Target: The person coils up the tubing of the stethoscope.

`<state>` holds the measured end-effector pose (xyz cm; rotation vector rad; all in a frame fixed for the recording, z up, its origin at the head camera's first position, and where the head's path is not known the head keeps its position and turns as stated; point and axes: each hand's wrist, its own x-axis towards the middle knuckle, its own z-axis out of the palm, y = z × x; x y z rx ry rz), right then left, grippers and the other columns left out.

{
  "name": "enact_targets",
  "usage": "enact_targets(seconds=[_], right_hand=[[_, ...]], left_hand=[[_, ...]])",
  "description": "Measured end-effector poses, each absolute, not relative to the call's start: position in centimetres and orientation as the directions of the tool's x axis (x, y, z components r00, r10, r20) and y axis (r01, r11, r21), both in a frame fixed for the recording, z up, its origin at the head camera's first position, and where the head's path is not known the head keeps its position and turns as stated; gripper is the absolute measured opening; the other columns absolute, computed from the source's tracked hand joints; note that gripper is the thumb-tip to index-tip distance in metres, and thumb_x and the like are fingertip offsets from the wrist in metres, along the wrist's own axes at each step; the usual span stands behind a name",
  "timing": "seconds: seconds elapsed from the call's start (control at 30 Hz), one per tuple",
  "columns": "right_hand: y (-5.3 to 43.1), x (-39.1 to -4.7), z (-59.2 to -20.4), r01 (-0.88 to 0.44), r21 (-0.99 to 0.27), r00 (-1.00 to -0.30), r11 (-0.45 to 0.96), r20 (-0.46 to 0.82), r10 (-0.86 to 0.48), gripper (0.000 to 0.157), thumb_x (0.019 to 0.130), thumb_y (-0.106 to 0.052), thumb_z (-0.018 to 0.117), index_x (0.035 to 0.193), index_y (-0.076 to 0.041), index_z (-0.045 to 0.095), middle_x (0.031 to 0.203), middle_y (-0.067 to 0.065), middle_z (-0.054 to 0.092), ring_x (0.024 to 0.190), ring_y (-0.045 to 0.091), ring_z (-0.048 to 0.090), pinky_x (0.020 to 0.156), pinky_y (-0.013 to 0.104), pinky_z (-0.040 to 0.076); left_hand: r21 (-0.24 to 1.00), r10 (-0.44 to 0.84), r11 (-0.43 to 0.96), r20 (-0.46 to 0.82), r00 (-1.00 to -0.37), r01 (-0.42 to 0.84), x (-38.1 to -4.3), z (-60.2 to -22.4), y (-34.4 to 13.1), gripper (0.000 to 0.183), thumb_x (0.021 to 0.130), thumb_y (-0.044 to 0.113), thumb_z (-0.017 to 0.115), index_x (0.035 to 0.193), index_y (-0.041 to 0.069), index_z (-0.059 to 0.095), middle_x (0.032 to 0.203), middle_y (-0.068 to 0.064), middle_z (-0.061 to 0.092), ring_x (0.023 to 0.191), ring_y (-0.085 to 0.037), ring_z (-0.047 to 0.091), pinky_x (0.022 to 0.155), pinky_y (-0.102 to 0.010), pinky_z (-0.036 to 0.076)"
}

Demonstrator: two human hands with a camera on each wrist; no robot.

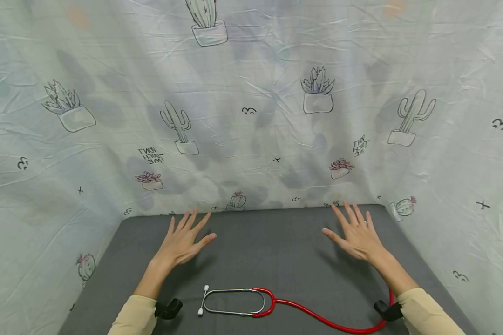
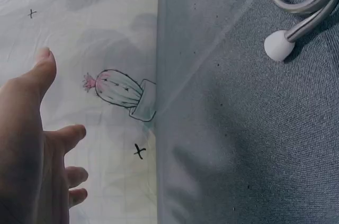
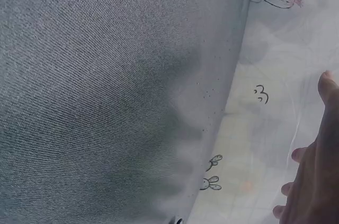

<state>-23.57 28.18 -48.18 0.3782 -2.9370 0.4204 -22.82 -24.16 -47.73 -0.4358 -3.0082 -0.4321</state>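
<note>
A stethoscope [image 1: 306,307] with red tubing and metal ear tubes lies near the front of the grey table; its chest piece is not visible. My left hand [image 1: 180,244] is held above the table, fingers spread and holding nothing, beyond the white ear tips. On the other side my right hand [image 1: 356,237] is likewise spread, with nothing in it, and the red tubing runs under that forearm. In the left wrist view a white ear tip [image 2: 279,46] shows at upper right, apart from the left hand [image 2: 32,144]. The right wrist view catches the right hand [image 3: 312,176] at its edge.
The grey table [image 1: 268,251] ends at a pale curtain [image 1: 251,139] printed with cacti, which hangs behind it and along both sides. Dark straps with camera mounts sit on the left wrist [image 1: 167,309] and the right wrist [image 1: 389,310].
</note>
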Motion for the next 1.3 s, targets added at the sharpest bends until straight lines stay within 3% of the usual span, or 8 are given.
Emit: enact_targets(seconds=[0.07, 0.2, 0.37, 0.5, 0.73, 0.93, 1.13, 1.3], right_hand=[[28.1, -23.3, -48.1, -0.280, -0.259, -0.953, 0.924, 0.192, -0.235, 0.092, 0.103, -0.065, 0.060, 0.173, -0.015, 0.028, 0.179, 0.029, 0.019, 0.163, 0.058, 0.021, 0.125, 0.083, 0.016], [27.7, -22.0, -48.0, -0.330, -0.289, -0.936, 0.899, 0.226, -0.271, 0.093, 0.100, -0.060, 0.070, 0.172, -0.014, 0.033, 0.175, 0.029, 0.030, 0.154, 0.058, 0.039, 0.115, 0.081, 0.038], [26.3, -19.0, -48.3, -0.362, -0.384, -0.930, 0.849, 0.205, -0.304, 0.082, 0.094, -0.048, 0.083, 0.160, -0.014, 0.050, 0.153, 0.020, 0.059, 0.129, 0.045, 0.066, 0.084, 0.057, 0.061], [24.8, -16.2, -49.1, -0.368, -0.450, -0.928, 0.813, 0.125, -0.351, 0.068, 0.091, -0.048, 0.086, 0.147, -0.018, 0.062, 0.129, 0.006, 0.071, 0.106, 0.022, 0.074, 0.067, 0.032, 0.055], [23.4, -12.7, -50.8, -0.436, -0.531, -0.863, 0.727, 0.016, -0.506, 0.044, 0.092, -0.056, 0.084, 0.122, -0.027, 0.068, 0.109, -0.015, 0.066, 0.089, -0.005, 0.059, 0.068, 0.024, 0.051], [23.3, -11.3, -52.1, -0.393, -0.555, -0.854, 0.733, -0.075, -0.514, 0.034, 0.091, -0.055, 0.084, 0.106, -0.031, 0.066, 0.097, -0.020, 0.056, 0.083, -0.009, 0.047, 0.064, 0.022, 0.044], [23.7, -10.8, -53.6, -0.477, -0.536, -0.824, 0.696, -0.003, -0.567, 0.023, 0.098, -0.044, 0.081, 0.095, -0.027, 0.066, 0.089, -0.020, 0.049, 0.072, -0.009, 0.039, 0.061, 0.018, 0.040], [24.0, -10.2, -54.3, -0.544, -0.516, -0.790, 0.662, 0.048, -0.611, 0.018, 0.102, -0.038, 0.078, 0.095, -0.025, 0.066, 0.089, -0.021, 0.049, 0.073, -0.011, 0.038, 0.060, 0.016, 0.041]], left_hand=[[0.271, 0.280, 0.915, 0.104, -0.954, 0.298, -22.5, -47.7, -24.1, 0.078, 0.108, 0.066, 0.051, 0.172, 0.026, 0.033, 0.180, -0.022, 0.022, 0.166, -0.051, 0.025, 0.130, -0.079, 0.012], [0.304, 0.336, 0.888, 0.083, -0.938, 0.345, -21.2, -47.6, -23.1, 0.072, 0.108, 0.064, 0.053, 0.165, 0.021, 0.048, 0.173, -0.020, 0.042, 0.155, -0.049, 0.046, 0.121, -0.076, 0.038], [0.394, 0.477, 0.808, 0.000, -0.879, 0.438, -18.3, -48.2, -20.5, 0.065, 0.104, 0.064, 0.062, 0.149, 0.017, 0.067, 0.151, -0.009, 0.066, 0.138, -0.034, 0.065, 0.104, -0.064, 0.057], [0.426, 0.580, 0.744, -0.032, -0.814, 0.514, -15.8, -49.2, -19.1, 0.062, 0.096, 0.063, 0.076, 0.140, 0.020, 0.073, 0.133, 0.002, 0.070, 0.119, -0.017, 0.070, 0.095, -0.044, 0.062], [0.395, 0.621, 0.722, -0.009, -0.784, 0.567, -13.1, -50.5, -19.3, 0.063, 0.087, 0.048, 0.091, 0.140, 0.018, 0.073, 0.131, 0.008, 0.064, 0.117, -0.008, 0.062, 0.098, -0.033, 0.059], [0.467, 0.599, 0.710, -0.007, -0.801, 0.527, -12.8, -51.0, -20.5, 0.058, 0.086, 0.043, 0.092, 0.135, 0.017, 0.075, 0.122, 0.011, 0.061, 0.107, 0.000, 0.056, 0.090, -0.027, 0.057], [0.417, 0.597, 0.711, 0.066, -0.799, 0.566, -12.8, -51.4, -20.8, 0.049, 0.084, 0.046, 0.092, 0.118, 0.014, 0.078, 0.107, 0.009, 0.061, 0.092, 0.003, 0.050, 0.079, -0.023, 0.053], [0.399, 0.619, 0.702, 0.069, -0.782, 0.590, -12.7, -51.5, -21.2, 0.039, 0.087, 0.036, 0.092, 0.116, 0.013, 0.079, 0.105, 0.008, 0.062, 0.090, 0.003, 0.051, 0.076, -0.021, 0.052]])
